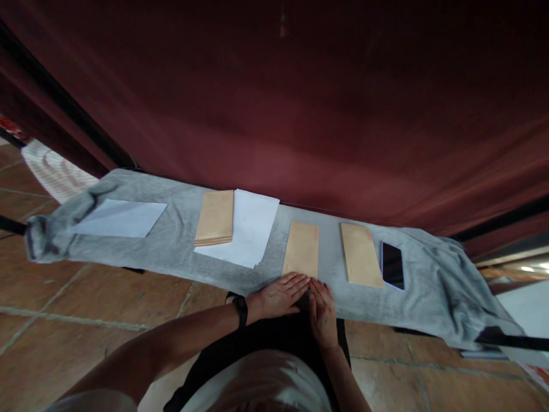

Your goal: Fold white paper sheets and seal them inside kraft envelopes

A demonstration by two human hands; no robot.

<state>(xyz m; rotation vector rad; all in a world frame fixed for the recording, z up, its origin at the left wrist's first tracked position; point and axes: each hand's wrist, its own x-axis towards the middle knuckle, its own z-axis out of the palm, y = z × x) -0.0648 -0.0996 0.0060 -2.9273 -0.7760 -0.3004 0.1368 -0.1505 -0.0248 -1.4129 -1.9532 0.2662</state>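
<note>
Though mostly plain, a flat tan envelope (301, 249), faintly red-printed.

Both bare arms reach forward from the body, and the two hands come together in front of the lap. The left arm (184, 343) slants in from the side, elbow out wide, its wrist (254, 309) fairly straight. The left hand (281, 296) lies back upward, fingers straight and close together, pointing forward and to the right, thumb lower down. The right arm (343, 377) is steeper, and the right hand (323, 309) points forward, fingers slightly bent, fingertips meeting the left hand's
</note>
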